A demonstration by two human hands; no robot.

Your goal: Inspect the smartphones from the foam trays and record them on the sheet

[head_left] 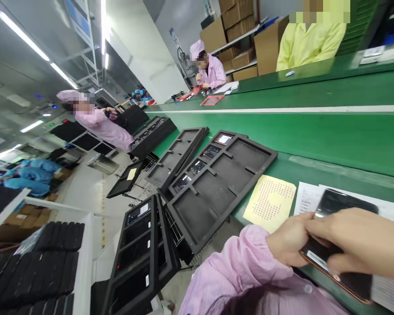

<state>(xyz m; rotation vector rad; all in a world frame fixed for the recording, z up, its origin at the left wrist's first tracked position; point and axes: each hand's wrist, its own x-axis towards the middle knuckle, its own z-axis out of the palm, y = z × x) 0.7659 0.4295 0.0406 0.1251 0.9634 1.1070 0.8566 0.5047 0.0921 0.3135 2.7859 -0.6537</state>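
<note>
At the lower right of the frame, the left hand (pixel 290 238), emerging from a pink sleeve (pixel 236 271), grips a dark smartphone (pixel 343 245) by its left edge, with the fingers curled around it. The right hand (pixel 361 243) lies across the face of the same smartphone, its fingers pressed together over the screen and the thumb under the lower edge; both hands hold the device just above the green tabletop (pixel 348 140). A white printed sheet (pixel 307 197) lies on the tabletop directly beneath the smartphone, and a yellow perforated card (pixel 269 202) lies just beside that sheet, toward the frame centre. Left of the card, a black foam tray (pixel 216 188) with rectangular compartments overhangs the tabletop edge; a second tray (pixel 177 157) lies beside it, and small screened devices (pixel 210 152) sit in a row of slots between them. At the lower centre, a tilted black rack (pixel 141 253) holds further dark devices. Farther up the line, in the left middle of the frame, a person in pink workwear (pixel 101 124) bends over dark trays. At the upper centre, another person in pink (pixel 210 70) sits at the tabletop, near a red-framed panel (pixel 212 100). At the upper right, a person in a yellow coat (pixel 310 43) stands before cardboard boxes (pixel 236 17).
</note>
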